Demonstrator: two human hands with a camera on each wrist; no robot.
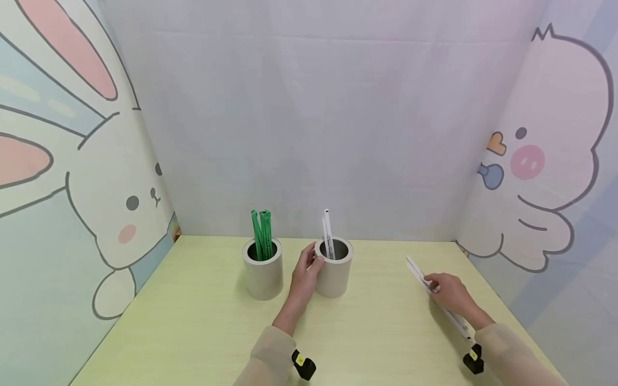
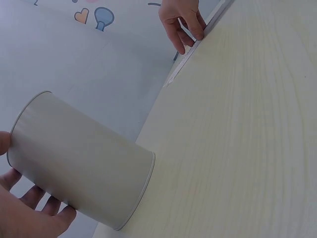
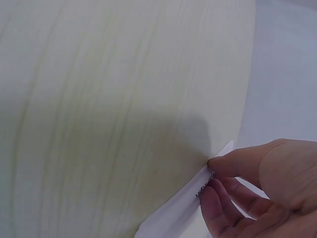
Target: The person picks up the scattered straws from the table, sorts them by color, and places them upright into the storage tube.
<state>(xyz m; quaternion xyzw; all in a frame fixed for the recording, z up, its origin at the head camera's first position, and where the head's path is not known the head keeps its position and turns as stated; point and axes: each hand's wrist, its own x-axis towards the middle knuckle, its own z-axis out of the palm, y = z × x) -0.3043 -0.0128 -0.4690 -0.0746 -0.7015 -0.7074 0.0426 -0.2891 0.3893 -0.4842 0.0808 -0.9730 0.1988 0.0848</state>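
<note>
My left hand (image 1: 304, 276) grips the left side of a pale grey cylindrical holder (image 1: 332, 279), its thumb near the rim. A few thin white sticks (image 1: 328, 233) stand in that holder. In the left wrist view the holder (image 2: 81, 161) fills the lower left, with fingers (image 2: 37, 196) against its wall. At the right of the table, my right hand (image 1: 451, 294) pinches a long white stick among those lying there (image 1: 456, 321). Up close in the right wrist view, thumb and fingertips hold the white wrapped stick (image 3: 173, 210), which bears dark print.
A second pale grey holder (image 1: 263, 279) stands to the left with several green sticks (image 1: 263, 233) upright in it. The light wood-grain table (image 1: 193, 321) ends at a grey back panel (image 1: 309, 134). Side panels carry a cartoon rabbit (image 1: 116, 214) and a cartoon chick (image 1: 555, 161).
</note>
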